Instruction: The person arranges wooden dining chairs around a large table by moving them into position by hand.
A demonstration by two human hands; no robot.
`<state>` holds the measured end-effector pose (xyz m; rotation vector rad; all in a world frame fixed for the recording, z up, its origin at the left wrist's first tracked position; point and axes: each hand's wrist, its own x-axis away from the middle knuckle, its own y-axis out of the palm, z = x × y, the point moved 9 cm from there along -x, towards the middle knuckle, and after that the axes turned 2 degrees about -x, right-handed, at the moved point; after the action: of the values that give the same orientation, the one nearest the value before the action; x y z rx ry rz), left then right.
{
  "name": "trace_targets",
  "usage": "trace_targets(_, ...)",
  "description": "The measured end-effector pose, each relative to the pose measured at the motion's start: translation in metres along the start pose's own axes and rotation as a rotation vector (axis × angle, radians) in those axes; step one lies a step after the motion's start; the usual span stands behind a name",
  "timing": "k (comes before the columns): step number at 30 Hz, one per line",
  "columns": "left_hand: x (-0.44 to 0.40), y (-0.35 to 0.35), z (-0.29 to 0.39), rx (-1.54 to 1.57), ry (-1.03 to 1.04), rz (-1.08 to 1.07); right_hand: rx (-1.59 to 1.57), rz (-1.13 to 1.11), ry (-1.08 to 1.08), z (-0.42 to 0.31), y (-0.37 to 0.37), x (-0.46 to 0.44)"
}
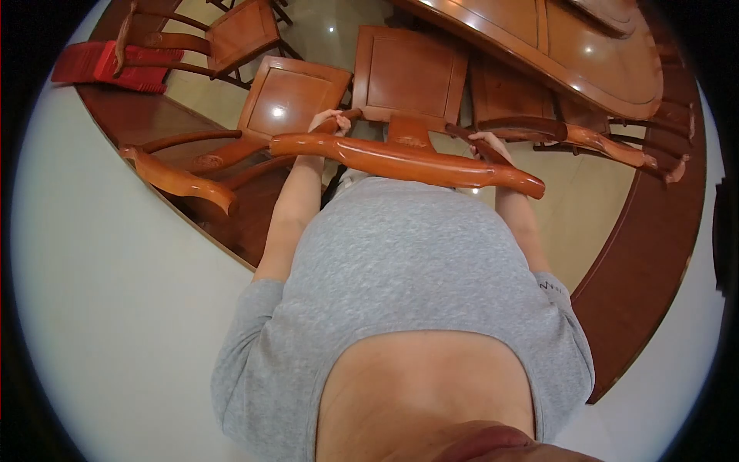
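A wooden chair [410,73] with a glossy reddish-brown square seat stands right in front of me, its curved top rail [400,160] running across in front of my body. My left hand [329,123] is wrapped round the chair's left side post, just beyond the rail. On the other side, my right hand [489,146] grips the right side post. The rail hides part of both wrists, and the chair's legs are out of sight.
Another wooden chair [295,96] stands close on the left, with one more [242,38] behind it near a red plastic stool [96,63]. A large wooden table [523,27] is at the upper right, with chairs [512,92] tucked along its edge.
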<state>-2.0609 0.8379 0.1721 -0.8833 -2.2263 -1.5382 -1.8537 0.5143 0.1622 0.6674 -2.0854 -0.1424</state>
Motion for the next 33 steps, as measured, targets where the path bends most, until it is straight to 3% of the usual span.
trace_targets(2, 0.003, 0.000, -0.003, 0.008, -0.049, -0.004, -0.047, 0.064, 0.056, 0.004, 0.014, 0.017)
trace_targets(3, 0.004, -0.003, -0.004, 0.002, -0.055, -0.014, 0.031, 0.056, -0.085, -0.007, 0.023, 0.035)
trace_targets(4, 0.007, -0.006, -0.006, -0.002, -0.061, -0.020, 0.035, 0.053, -0.087, -0.005, 0.021, 0.033)
trace_targets(7, 0.014, -0.008, -0.020, 0.041, -0.058, -0.052, -0.018, 0.015, -0.004, 0.016, 0.004, 0.024)
trace_targets(9, 0.020, -0.012, -0.024, 0.036, -0.058, -0.040, 0.104, -0.048, -0.150, 0.015, 0.006, 0.029)
trace_targets(11, 0.021, -0.022, -0.029, 0.035, -0.055, -0.031, 0.056, -0.084, -0.135, 0.016, 0.010, 0.037)
trace_targets(16, 0.023, -0.030, -0.024, -0.019, 0.072, 0.003, 0.118, -0.094, -0.254, 0.012, 0.017, 0.051)
trace_targets(20, 0.024, -0.038, -0.022, -0.047, 0.127, 0.010, 0.074, -0.041, -0.159, 0.019, 0.022, 0.061)
trace_targets(25, 0.011, -0.051, -0.014, 0.020, 0.082, -0.055, 0.176, -0.086, -0.377, 0.008, 0.023, 0.061)
trace_targets(26, 0.010, -0.053, -0.014, 0.025, 0.090, -0.059, 0.182, -0.094, -0.374, 0.003, 0.024, 0.058)
trace_targets(28, 0.010, -0.052, -0.020, 0.012, 0.065, -0.092, 0.149, 0.066, -0.071, 0.018, 0.007, 0.048)
trace_targets(33, 0.013, -0.051, -0.030, -0.043, 0.140, -0.104, 0.152, -0.051, -0.167, 0.011, 0.004, 0.059)
